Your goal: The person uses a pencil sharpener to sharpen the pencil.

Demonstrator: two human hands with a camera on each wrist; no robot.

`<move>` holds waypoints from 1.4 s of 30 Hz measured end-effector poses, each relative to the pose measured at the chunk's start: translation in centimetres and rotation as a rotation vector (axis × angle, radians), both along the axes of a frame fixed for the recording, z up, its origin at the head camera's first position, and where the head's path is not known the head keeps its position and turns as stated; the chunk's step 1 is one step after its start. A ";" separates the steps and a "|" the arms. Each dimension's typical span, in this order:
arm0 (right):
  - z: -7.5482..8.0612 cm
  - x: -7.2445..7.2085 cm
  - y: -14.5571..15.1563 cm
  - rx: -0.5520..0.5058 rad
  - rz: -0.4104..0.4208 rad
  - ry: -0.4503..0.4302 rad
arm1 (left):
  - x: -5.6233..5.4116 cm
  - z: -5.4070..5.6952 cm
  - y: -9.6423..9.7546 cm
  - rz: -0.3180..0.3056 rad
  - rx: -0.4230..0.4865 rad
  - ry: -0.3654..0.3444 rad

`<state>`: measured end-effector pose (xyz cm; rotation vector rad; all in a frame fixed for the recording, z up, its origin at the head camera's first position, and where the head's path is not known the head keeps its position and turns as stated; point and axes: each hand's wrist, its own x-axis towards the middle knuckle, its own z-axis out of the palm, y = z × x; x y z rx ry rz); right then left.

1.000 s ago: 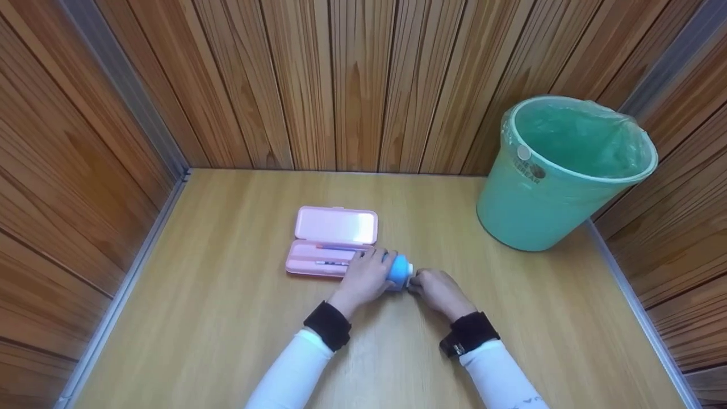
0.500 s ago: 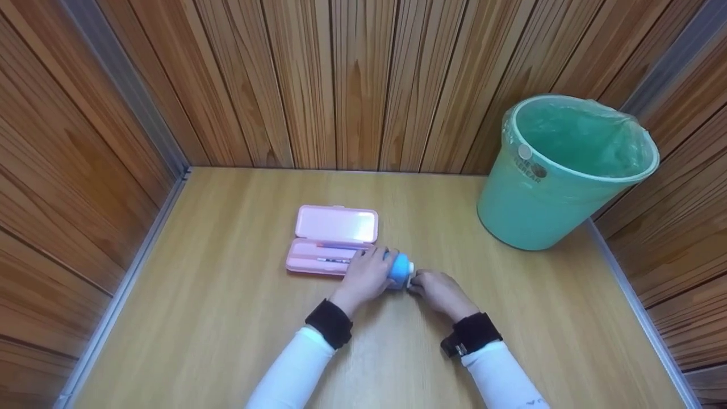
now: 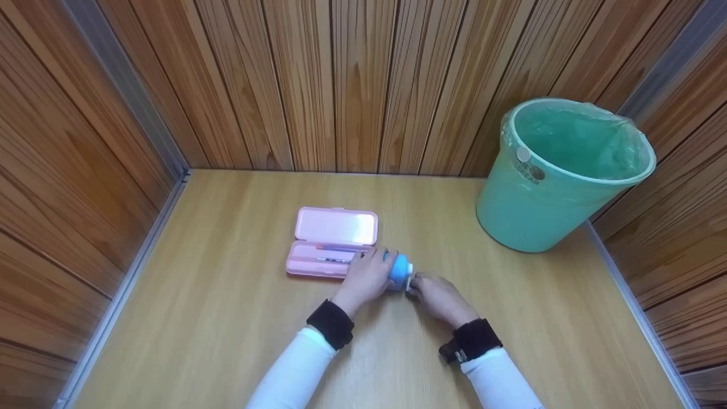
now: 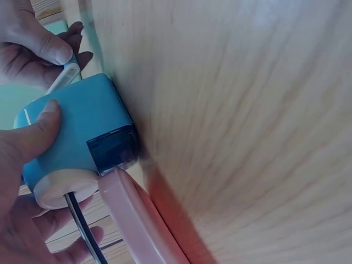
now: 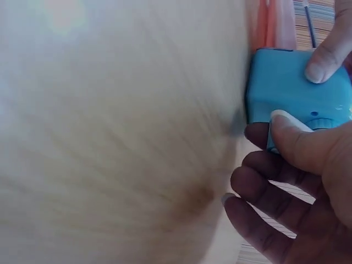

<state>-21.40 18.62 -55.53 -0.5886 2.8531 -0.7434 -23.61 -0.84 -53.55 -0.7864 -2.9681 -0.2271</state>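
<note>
A blue crank pencil sharpener (image 3: pixel 400 271) sits on the table at the right end of an open pink pencil case (image 3: pixel 336 225). My left hand (image 3: pixel 365 277) grips its body, thumb on one side. A dark pencil (image 4: pixel 83 226) stands in the sharpener's pale round front in the left wrist view. Low on the body is a dark see-through shavings window (image 4: pixel 114 148). On the opposite side, my right hand (image 3: pixel 440 295) pinches the knob of the white crank handle (image 4: pixel 64 77) between thumb and forefinger. Its other fingers are loosely bent in the right wrist view.
Inside the case lie an orange-tipped pencil (image 3: pixel 341 247) and a patterned pencil (image 3: pixel 332 260). A green bin (image 3: pixel 534 210) with a clear liner stands at the back right. Wood-panelled walls (image 3: pixel 363 85) close in the table on the back and both sides.
My right hand has shifted slightly at the crank, and the handle now shows a little more below the knob side. My left hand stays on the sharpener; the case and bin have not moved.
</note>
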 end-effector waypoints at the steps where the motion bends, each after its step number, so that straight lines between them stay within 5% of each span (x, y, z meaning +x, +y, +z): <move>1: 0.0 0.2 0.0 -0.022 -0.018 -0.029 | 0.0 0.0 0.0 0.004 0.005 -0.016; 6: 0.5 1.2 0.2 -0.061 -0.076 -0.103 | 0.0 0.1 0.1 0.008 0.046 -0.067; 19: 1.2 2.2 0.0 -0.028 -0.087 -0.028 | -0.2 0.5 0.1 0.004 0.072 -0.116; 27: 1.0 2.3 0.0 -0.028 -0.067 0.128 | -0.1 0.4 0.2 -0.017 0.037 -0.063; 34: 0.7 2.0 0.0 -0.050 -0.061 0.190 | -0.1 0.2 0.0 -0.039 0.085 -0.095; 42: 1.8 0.4 -0.3 -0.109 -0.140 0.117 | -0.1 0.1 -0.1 -0.054 0.084 -0.099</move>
